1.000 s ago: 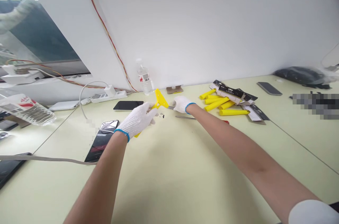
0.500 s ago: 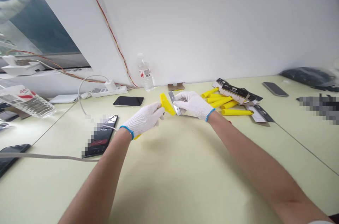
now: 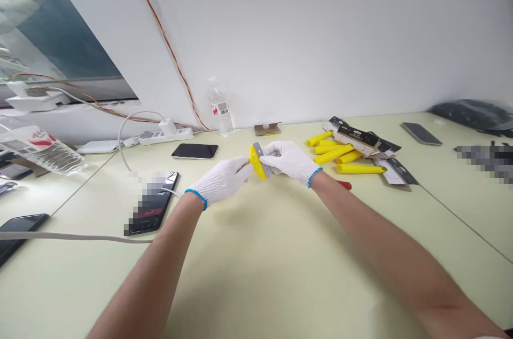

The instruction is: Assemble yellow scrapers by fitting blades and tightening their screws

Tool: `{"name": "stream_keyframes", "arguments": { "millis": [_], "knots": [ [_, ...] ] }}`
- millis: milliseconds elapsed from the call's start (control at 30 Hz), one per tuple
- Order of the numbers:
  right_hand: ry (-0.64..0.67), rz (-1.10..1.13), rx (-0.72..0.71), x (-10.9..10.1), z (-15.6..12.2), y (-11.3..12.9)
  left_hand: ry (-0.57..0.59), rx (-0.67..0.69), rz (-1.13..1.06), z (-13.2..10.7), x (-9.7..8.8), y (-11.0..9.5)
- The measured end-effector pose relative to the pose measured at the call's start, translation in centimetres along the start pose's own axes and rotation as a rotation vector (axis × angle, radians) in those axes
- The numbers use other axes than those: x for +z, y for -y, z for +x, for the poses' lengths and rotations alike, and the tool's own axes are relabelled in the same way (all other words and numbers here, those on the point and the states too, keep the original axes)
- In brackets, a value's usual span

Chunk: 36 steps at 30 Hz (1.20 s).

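Note:
Both hands wear white knit gloves with blue cuffs. My left hand [image 3: 222, 179] is closed round a yellow plastic scraper [image 3: 256, 162], whose wide flared head points right. Pinched in my right hand [image 3: 286, 160] is a flat metal blade [image 3: 260, 153] with small holes in it. The blade lies along the edge of the scraper's head and appears to touch it. Most of the scraper's handle is hidden by my left glove. Fingers cover the blade's lower part. Beneath my right wrist shows a red handle [image 3: 344, 184].
Several yellow tubular handles [image 3: 332, 154] lie at the right with black-and-white packaging cards [image 3: 358, 139]. A water bottle [image 3: 220, 109] stands by the wall, near a small brown carton [image 3: 267, 129]. Phones [image 3: 195, 151], cables and a power strip [image 3: 166, 136] occupy the left.
My left hand has brought the scraper a little right and down, closing the gap to the metal blade. My right hand stays at nearly the same spot, still holding the blade.

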State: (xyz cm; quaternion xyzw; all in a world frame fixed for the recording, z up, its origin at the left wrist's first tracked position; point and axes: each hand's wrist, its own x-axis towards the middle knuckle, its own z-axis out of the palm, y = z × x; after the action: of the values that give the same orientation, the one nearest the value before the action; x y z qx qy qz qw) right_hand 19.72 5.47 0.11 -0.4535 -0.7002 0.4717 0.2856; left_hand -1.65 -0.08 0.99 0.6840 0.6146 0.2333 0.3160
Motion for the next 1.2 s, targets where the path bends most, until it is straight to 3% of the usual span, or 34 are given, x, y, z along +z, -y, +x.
{"name": "stream_keyframes", "arguments": {
  "millis": [267,1000,1200],
  "knots": [
    [-0.015,-0.012,-0.009,0.4,0.2,-0.3,0.099,0.059,0.081,0.1,-0.1,-0.4],
    [-0.072,-0.107,-0.011,0.4,-0.5,0.7,0.116,0.030,0.046,0.0,0.0,-0.3],
    [0.037,-0.120,0.014,0.1,-0.3,0.5,0.124,0.025,0.063,0.0,0.0,-0.2]
  ]
}}
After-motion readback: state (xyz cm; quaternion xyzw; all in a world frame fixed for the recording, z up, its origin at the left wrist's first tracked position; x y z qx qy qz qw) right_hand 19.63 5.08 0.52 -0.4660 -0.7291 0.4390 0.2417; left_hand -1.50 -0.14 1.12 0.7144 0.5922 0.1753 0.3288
